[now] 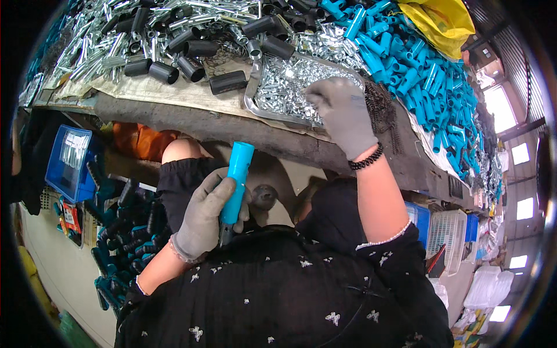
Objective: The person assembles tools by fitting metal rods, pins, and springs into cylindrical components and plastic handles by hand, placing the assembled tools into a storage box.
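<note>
My left hand, in a grey glove, is wrapped round a teal plastic tube held upright over my lap. A dark piece sticks out of the tube's lower end. My right hand, gloved the same way, is at a tray heaped with small shiny metal parts. Its fingers are curled together at the heap; whether anything is pinched in them is hidden.
Black tubes and long metal rods cover the bench's left part. Teal tubes pile up at right beside a yellow bag. Several teal-and-black pieces lie on the floor at left, near a blue crate.
</note>
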The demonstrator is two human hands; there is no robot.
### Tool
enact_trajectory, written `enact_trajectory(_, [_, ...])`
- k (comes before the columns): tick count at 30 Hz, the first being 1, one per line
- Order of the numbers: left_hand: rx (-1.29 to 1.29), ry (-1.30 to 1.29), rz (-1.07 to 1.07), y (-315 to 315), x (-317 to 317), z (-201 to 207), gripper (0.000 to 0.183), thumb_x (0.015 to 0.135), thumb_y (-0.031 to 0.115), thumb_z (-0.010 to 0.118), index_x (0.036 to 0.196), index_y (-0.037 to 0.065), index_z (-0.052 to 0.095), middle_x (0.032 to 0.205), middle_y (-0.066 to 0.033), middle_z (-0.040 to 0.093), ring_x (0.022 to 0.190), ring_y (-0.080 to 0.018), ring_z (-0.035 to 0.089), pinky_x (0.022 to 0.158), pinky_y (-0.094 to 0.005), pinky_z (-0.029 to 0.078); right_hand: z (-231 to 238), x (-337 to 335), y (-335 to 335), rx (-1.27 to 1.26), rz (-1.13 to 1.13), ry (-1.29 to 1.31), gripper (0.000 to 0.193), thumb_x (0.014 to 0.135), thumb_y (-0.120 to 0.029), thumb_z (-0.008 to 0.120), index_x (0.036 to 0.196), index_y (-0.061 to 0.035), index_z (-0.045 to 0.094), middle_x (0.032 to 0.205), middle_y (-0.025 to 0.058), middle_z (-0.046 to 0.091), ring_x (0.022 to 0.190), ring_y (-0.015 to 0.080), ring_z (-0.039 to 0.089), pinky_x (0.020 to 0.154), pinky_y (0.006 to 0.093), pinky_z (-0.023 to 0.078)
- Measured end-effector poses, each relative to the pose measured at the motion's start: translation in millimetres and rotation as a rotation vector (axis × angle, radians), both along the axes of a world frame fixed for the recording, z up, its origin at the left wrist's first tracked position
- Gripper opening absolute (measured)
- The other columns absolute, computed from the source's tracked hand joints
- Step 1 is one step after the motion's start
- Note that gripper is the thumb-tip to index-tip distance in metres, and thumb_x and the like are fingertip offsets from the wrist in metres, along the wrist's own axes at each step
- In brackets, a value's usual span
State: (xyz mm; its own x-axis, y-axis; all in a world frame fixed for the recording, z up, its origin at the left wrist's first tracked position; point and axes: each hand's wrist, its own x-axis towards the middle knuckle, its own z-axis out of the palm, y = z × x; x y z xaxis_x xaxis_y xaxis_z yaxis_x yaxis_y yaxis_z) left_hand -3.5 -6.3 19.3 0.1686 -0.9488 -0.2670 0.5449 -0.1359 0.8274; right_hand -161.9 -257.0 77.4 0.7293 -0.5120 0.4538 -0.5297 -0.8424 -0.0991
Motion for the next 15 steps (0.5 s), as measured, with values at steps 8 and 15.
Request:
enact_trajectory(8, [0.062,0.382,0.01,-10.3,0.6,3.7,0.053,0.102,0.053,0.042,0.123,0.005,0.052,0.081,-0.0058,0.058,0.054,-0.0126,0.051,0.046,-0.0249,0.042,16.4,-7.2,72.6,0.918,-0.121,-0.422,0.015,0.088,-0.008,0.063,0.1,-0.0046,0.071,0.09,0.0097,0.07,0.083,0.0205,0.067,0.078,0.0316,0.051])
enact_trajectory(15, [0.056,0.781,-0.176,-12.9,-1.2,-16.4,0.064,0.099,0.064,0.035,0.088,0.006,0.06,0.054,-0.0049,0.047,0.04,-0.0147,0.037,0.04,-0.0268,0.033,-19.4,4.5,137.0,1.129,0.116,-0.497,0.012,0.086,-0.004,0.067,0.098,-0.0051,0.069,0.088,0.0078,0.065,0.082,0.0184,0.065,0.072,0.0304,0.051])
